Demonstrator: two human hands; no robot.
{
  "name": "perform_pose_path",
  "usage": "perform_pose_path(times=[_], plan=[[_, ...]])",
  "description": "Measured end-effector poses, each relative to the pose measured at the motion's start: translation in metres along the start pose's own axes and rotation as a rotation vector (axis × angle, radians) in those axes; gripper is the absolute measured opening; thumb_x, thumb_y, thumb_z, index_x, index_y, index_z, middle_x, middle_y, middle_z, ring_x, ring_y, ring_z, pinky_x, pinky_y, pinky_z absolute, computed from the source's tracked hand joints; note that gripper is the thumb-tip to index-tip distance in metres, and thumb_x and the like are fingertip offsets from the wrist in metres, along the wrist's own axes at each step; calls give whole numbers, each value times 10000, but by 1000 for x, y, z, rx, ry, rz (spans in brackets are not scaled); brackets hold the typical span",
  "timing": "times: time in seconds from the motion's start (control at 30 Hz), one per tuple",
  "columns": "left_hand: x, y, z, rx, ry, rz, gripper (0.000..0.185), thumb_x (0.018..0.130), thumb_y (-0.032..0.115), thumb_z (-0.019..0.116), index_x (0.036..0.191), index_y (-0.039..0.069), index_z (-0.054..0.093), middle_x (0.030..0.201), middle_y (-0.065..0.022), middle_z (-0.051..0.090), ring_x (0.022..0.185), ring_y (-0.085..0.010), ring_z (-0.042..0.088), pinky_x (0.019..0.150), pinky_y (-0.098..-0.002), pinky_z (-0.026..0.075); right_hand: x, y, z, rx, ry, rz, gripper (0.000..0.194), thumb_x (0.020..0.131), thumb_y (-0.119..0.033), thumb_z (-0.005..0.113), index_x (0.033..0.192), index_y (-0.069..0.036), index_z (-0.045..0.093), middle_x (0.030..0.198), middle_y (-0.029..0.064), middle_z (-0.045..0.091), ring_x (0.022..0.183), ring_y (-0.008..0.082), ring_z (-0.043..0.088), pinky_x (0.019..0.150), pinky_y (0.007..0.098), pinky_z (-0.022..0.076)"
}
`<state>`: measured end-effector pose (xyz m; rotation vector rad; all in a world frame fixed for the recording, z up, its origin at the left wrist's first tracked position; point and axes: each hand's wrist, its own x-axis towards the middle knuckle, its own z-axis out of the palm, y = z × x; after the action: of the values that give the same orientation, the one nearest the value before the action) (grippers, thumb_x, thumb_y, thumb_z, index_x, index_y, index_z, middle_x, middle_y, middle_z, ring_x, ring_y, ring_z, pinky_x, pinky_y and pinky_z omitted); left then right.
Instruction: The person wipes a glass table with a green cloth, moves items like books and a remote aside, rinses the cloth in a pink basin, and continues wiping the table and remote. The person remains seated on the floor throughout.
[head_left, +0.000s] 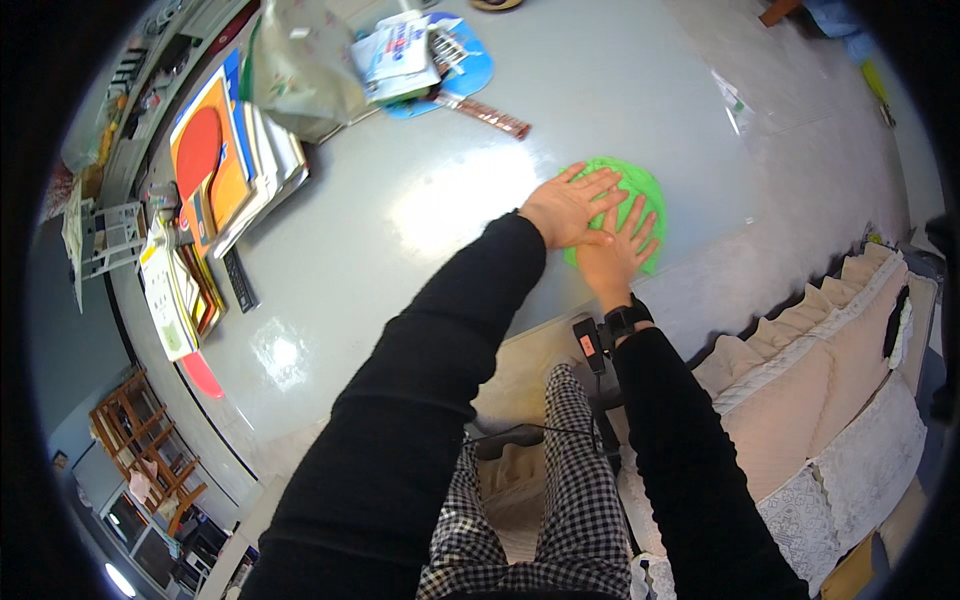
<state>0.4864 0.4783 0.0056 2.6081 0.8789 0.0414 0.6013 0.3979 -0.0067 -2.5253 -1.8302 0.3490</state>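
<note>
A bright green cloth (646, 187) lies spread on the glossy grey tabletop (360, 217), close to its right end. My left hand (574, 206) rests flat on the cloth's left side, fingers spread and pointing right. Beside it my right hand (616, 247) presses on the lower part of the cloth, its fingers apart and pointing up the view. The left thumb lies over the back of the right hand. Neither hand is closed round the cloth. A black watch is on my right wrist.
Stacked books and papers (274, 169) with a red table tennis paddle (199, 150), a black remote control (240, 280), a plastic bag (307, 67), packets on a blue mat (476, 64) and a brown wrapped strip (487, 116) occupy the table. A cushioned sofa (795, 390) stands at the right.
</note>
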Motion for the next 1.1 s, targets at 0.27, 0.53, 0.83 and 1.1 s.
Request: perform_pose_path(times=[0.27, 0.53, 0.83, 1.1], plan=[[-145, -73, -9, 87, 112, -190, 744, 930, 629, 317, 1492, 151, 225, 1538, -96, 247, 1429, -223, 207, 1175, -436, 93, -42, -136, 35, 69, 79, -229, 641, 898, -402, 458, 1482, -213, 277, 1563, 137, 148, 1433, 403, 65, 1108, 616, 52], [-302, -138, -11, -11, 300, -633, 765, 936, 631, 297, 1490, 107, 236, 1546, -85, 236, 1433, -215, 194, 1167, -440, 86, -73, -288, 63, 33, 6, -635, 603, 898, -406, 399, 1479, -281, 301, 1570, 94, 164, 1446, 353, 75, 1132, 552, -12], [-416, -92, 26, -63, 534, -1127, 789, 940, 563, 355, 1464, -13, 224, 1526, -173, 250, 1434, -277, 189, 1155, -490, 73, -147, -358, 82, -58, -72, -1144, 554, 932, -446, 341, 1469, -312, 313, 1574, 51, 171, 1452, 302, 107, 1143, 546, 12], [-458, 15, 42, -54, 373, -1464, 762, 925, 459, 469, 1433, -63, 244, 1482, -229, 295, 1398, -303, 256, 1163, -456, 95, -210, -331, 78, -30, -228, -1570, 550, 912, -397, 403, 1447, -275, 364, 1552, 53, 245, 1437, 286, 181, 1152, 530, 74]])
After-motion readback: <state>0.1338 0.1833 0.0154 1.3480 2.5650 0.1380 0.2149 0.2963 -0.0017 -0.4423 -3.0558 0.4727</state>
